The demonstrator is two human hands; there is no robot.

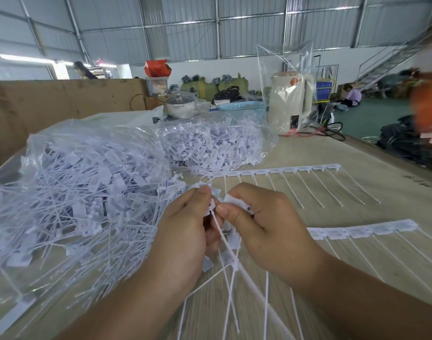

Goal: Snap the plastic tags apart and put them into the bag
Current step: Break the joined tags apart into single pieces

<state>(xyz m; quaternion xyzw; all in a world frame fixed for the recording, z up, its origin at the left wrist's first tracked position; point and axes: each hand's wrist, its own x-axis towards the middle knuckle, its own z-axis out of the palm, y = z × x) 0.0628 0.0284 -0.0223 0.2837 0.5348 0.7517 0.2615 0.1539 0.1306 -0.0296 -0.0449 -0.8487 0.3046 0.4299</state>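
My left hand (185, 229) and my right hand (261, 224) meet at the table's middle, each pinching part of a white plastic tag strip (228, 244). The strip's thin tails hang down between my wrists. A clear bag (70, 187) full of loose white tags lies open at the left, its mouth beside my left hand. Two joined tag strips lie flat to the right, the far strip (308, 169) and the near strip (371, 230), both apart from my hands.
A second clear bag of tags (217, 143) lies further back. Behind it stand a cream appliance in plastic wrap (289, 104), a pot (180, 105) and a blue basket (241, 106). A cardboard wall (50, 104) runs along the left. A person in orange (428, 104) stands at the right edge.
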